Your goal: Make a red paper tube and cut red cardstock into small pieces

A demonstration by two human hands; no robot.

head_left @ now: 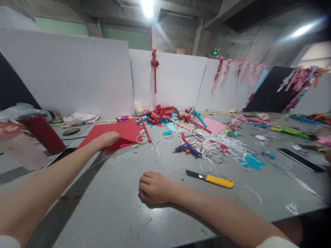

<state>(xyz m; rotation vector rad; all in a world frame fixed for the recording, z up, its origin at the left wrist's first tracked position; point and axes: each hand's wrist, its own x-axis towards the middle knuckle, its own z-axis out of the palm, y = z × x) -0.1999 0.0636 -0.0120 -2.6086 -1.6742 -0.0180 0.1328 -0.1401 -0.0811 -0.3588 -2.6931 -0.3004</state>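
Observation:
My left hand [110, 139] is on a large sheet of red paper [126, 130] at the left of the grey table [113, 199], its fingers closed on the sheet's near part. In the middle, my right hand [153, 187] rests on the tabletop with its fingers curled in; no object shows in it. A yellow utility knife [219, 181] lies to the right of that hand, above the forearm. Beyond it are a blue glue gun [187, 149] and scissors [156, 146] with pale ring handles near the red paper.
White paper strips [222, 144] and coloured scraps cover the table's back middle. A red tumbler [42, 132] and a pale pink bottle [23, 146] stand at the left. A phone [300, 160] lies at the right. White panels [176, 79] rise behind.

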